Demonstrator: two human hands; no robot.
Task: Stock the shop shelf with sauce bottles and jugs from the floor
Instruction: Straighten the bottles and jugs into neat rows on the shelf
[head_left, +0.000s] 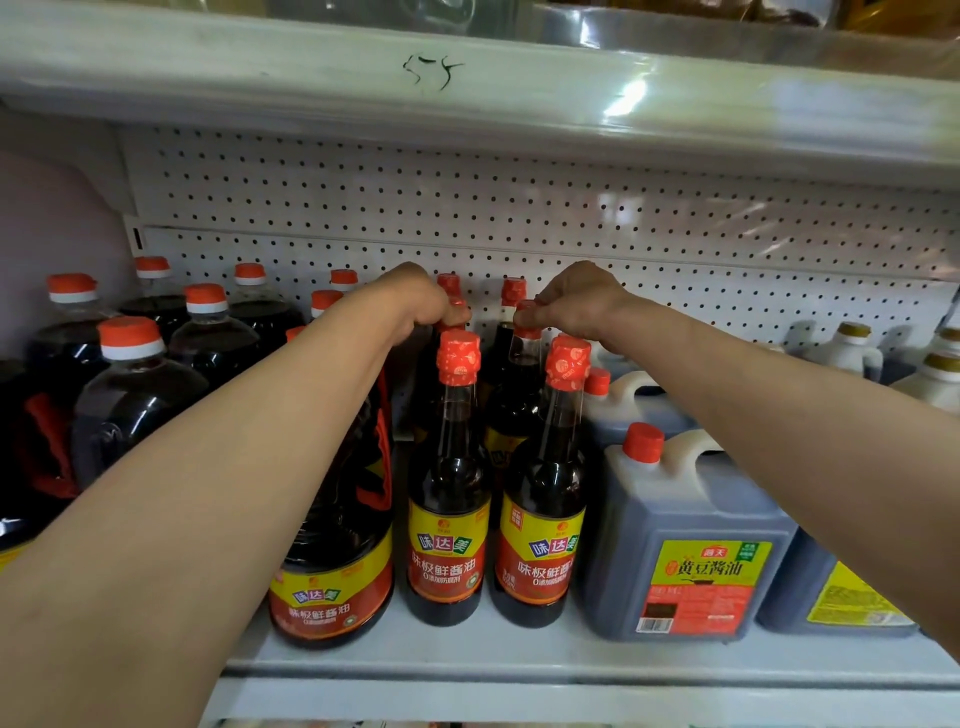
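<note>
The left hand pinches the red cap of a second-row bottle, fingers curled down over the top. The right hand pinches the cap of the neighbouring second-row bottle in the same manner. Both bottles stand upright on the shelf, behind two front bottles at the near edge. Each bottle is slim, clear-walled and filled with dark sauce, with a long neck, a red foil-wrapped cap and a glossy yellow-and-red label. To the left stand large round jugs of dark liquid with orange-red caps on white collars. To the right stands a square jug with a moulded white handle, red cap and yellow-green label. Further square jugs sit behind and beside it. The far wall is white perforated panel.
</note>
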